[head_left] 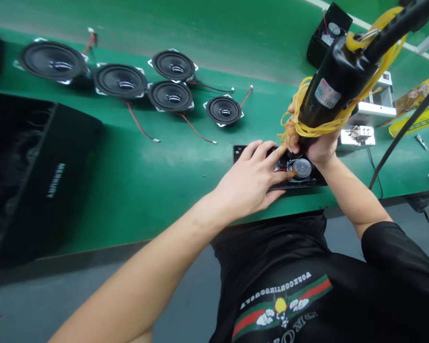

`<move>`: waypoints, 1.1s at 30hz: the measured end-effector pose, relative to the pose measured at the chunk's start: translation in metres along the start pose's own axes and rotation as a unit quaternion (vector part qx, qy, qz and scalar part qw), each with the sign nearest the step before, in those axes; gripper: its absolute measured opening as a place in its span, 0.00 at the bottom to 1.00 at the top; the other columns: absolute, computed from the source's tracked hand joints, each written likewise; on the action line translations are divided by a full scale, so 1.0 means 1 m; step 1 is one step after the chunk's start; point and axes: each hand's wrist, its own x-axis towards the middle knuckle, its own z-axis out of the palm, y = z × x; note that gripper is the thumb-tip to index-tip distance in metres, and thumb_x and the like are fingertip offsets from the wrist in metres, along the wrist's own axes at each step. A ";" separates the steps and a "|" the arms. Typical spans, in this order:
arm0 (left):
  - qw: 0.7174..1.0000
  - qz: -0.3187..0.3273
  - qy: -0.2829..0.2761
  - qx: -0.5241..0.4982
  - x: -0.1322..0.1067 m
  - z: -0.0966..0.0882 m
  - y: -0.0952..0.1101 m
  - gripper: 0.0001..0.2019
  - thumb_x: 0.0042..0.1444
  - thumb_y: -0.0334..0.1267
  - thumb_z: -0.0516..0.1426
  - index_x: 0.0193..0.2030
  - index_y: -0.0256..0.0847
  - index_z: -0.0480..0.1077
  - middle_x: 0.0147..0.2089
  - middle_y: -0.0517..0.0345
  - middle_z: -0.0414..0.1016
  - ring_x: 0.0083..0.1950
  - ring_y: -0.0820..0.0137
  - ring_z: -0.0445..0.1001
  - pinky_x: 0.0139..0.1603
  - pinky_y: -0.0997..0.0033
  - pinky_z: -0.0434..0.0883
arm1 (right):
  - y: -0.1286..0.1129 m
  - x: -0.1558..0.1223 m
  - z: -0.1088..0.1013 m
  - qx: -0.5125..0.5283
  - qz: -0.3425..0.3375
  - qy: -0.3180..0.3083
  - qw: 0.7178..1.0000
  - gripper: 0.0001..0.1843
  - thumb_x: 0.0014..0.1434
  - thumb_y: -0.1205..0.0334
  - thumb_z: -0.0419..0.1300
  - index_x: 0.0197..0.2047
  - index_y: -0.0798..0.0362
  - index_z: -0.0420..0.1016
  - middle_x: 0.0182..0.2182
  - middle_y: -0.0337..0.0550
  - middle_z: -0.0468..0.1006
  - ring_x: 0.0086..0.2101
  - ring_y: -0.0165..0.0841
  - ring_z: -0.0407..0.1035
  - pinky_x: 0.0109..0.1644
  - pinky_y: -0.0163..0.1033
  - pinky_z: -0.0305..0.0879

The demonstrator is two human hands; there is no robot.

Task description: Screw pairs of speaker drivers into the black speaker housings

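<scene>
My right hand (324, 148) is wrapped round a black electric screwdriver (320, 107) with yellow cord wound about its body. The screwdriver points down at a black panel (239, 151) near the table's front edge; its tip is hidden. A small round speaker (303, 167) sits in the panel, its metal back facing up. My left hand (252, 176) lies over the panel with fingers spread, the index finger touching the speaker. Red wire shows partly between the fingers.
Several loose speakers (121, 81) with red wires lie on the green table (157, 190). A large black box (75, 157) stands at left. At right are a screw feeder (357, 136), a black cabinet (329, 35) and a yellow packet (414, 116). A dark cable (403, 128) crosses there.
</scene>
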 end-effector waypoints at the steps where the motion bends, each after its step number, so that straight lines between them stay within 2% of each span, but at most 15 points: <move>1: 1.000 -0.001 0.001 -0.002 0.000 0.000 0.000 0.23 0.70 0.45 0.66 0.70 0.55 0.83 0.77 0.38 0.74 0.78 0.36 0.67 0.79 0.23 0.66 | 0.003 0.002 -0.002 0.009 0.000 -0.021 1.000 0.50 0.39 0.07 0.65 0.45 0.44 0.74 0.18 0.27 0.64 0.17 0.28 0.54 0.20 0.39 0.54; 3: 1.000 0.001 0.002 -0.002 -0.001 0.001 0.000 0.23 0.70 0.45 0.66 0.70 0.55 0.83 0.76 0.38 0.74 0.78 0.36 0.68 0.79 0.24 0.67 | 0.007 0.006 -0.007 0.031 -0.038 -0.071 0.996 0.47 0.46 0.09 0.65 0.45 0.44 0.72 0.18 0.26 0.64 0.19 0.27 0.57 0.22 0.37 0.58; 5: 1.000 0.006 0.009 0.004 -0.003 0.002 -0.001 0.23 0.70 0.45 0.66 0.70 0.55 0.83 0.77 0.38 0.73 0.78 0.36 0.67 0.78 0.24 0.67 | 0.008 0.009 -0.010 0.028 -0.076 -0.128 0.989 0.45 0.52 0.09 0.62 0.44 0.44 0.71 0.19 0.25 0.61 0.24 0.28 0.66 0.26 0.35 0.66; 7: 1.000 0.011 0.018 0.011 -0.005 0.004 -0.002 0.22 0.69 0.44 0.66 0.69 0.55 0.83 0.78 0.39 0.71 0.78 0.36 0.67 0.78 0.24 0.68 | -0.002 0.008 -0.010 0.012 -0.080 -0.136 0.987 0.47 0.50 0.06 0.60 0.43 0.43 0.70 0.20 0.27 0.59 0.28 0.30 0.72 0.28 0.36 0.71; 9: 0.999 0.023 0.027 0.020 -0.006 0.005 -0.004 0.22 0.69 0.42 0.66 0.68 0.53 0.84 0.81 0.39 0.69 0.76 0.35 0.68 0.76 0.23 0.69 | -0.024 0.002 -0.008 0.008 -0.065 -0.076 0.995 0.51 0.44 0.03 0.59 0.47 0.41 0.73 0.22 0.29 0.63 0.28 0.34 0.72 0.26 0.39 0.71; 10: 0.999 0.030 0.031 0.024 -0.007 0.006 -0.005 0.21 0.69 0.41 0.65 0.67 0.52 0.84 0.82 0.37 0.67 0.75 0.35 0.69 0.74 0.23 0.71 | -0.039 -0.003 -0.008 0.012 -0.065 -0.036 0.997 0.52 0.45 0.03 0.58 0.52 0.39 0.74 0.24 0.31 0.67 0.26 0.34 0.69 0.24 0.39 0.69; 11: 0.998 0.036 0.036 0.029 -0.007 0.006 -0.006 0.20 0.69 0.40 0.65 0.66 0.50 0.84 0.82 0.35 0.67 0.75 0.34 0.69 0.73 0.23 0.72 | -0.055 -0.008 -0.008 0.018 -0.092 -0.003 0.996 0.51 0.50 0.04 0.56 0.57 0.38 0.75 0.27 0.32 0.70 0.24 0.33 0.66 0.23 0.39 0.66; 13: 0.998 0.041 0.046 0.034 -0.008 0.006 -0.007 0.19 0.69 0.38 0.64 0.65 0.49 0.85 0.82 0.34 0.66 0.74 0.33 0.70 0.70 0.23 0.73 | -0.088 -0.016 -0.015 0.033 -0.208 0.052 0.976 0.46 0.61 0.09 0.48 0.60 0.38 0.75 0.28 0.34 0.72 0.21 0.31 0.63 0.20 0.37 0.59; 15: 0.997 0.043 0.049 0.039 -0.008 0.006 -0.006 0.18 0.69 0.37 0.64 0.64 0.50 0.84 0.81 0.34 0.67 0.74 0.33 0.70 0.69 0.24 0.74 | -0.115 -0.019 -0.031 0.027 -0.306 0.100 0.946 0.41 0.70 0.17 0.45 0.56 0.42 0.80 0.26 0.36 0.72 0.20 0.30 0.62 0.20 0.35 0.56; 18: 0.996 0.053 0.054 0.043 -0.006 0.005 0.000 0.18 0.70 0.38 0.63 0.64 0.52 0.83 0.81 0.35 0.68 0.73 0.34 0.71 0.67 0.24 0.75 | -0.136 -0.015 -0.067 -0.019 -0.356 0.165 0.920 0.33 0.73 0.24 0.53 0.48 0.44 0.82 0.23 0.36 0.70 0.19 0.29 0.62 0.20 0.36 0.54; 21: 0.995 0.062 0.067 0.037 0.000 0.005 0.009 0.18 0.71 0.40 0.63 0.65 0.52 0.82 0.81 0.33 0.67 0.74 0.33 0.71 0.66 0.24 0.75 | -0.136 -0.006 -0.098 -0.043 -0.361 0.243 0.899 0.28 0.66 0.22 0.61 0.48 0.36 0.80 0.23 0.32 0.71 0.19 0.29 0.54 0.21 0.41 0.50; 24: 0.995 0.067 0.065 0.043 0.006 0.006 0.016 0.17 0.72 0.41 0.62 0.65 0.50 0.82 0.79 0.31 0.68 0.73 0.33 0.72 0.65 0.24 0.76 | -0.127 0.000 -0.113 -0.046 -0.345 0.296 0.890 0.30 0.57 0.17 0.61 0.48 0.29 0.81 0.22 0.31 0.71 0.21 0.30 0.47 0.25 0.44 0.52; 28: 0.994 0.074 0.062 0.058 0.011 0.010 0.020 0.18 0.72 0.39 0.62 0.64 0.42 0.83 0.77 0.24 0.70 0.70 0.30 0.74 0.62 0.25 0.78 | -0.120 -0.004 -0.117 -0.061 -0.305 0.312 0.898 0.40 0.53 0.11 0.56 0.55 0.28 0.79 0.21 0.32 0.67 0.20 0.33 0.47 0.24 0.43 0.49; 33: 0.995 0.063 0.056 0.051 0.009 0.015 0.020 0.20 0.74 0.40 0.59 0.68 0.39 0.79 0.79 0.23 0.68 0.73 0.30 0.72 0.66 0.23 0.76 | -0.112 -0.014 -0.124 -0.087 -0.296 0.242 0.920 0.47 0.50 0.05 0.56 0.56 0.31 0.79 0.26 0.36 0.70 0.22 0.33 0.55 0.23 0.44 0.57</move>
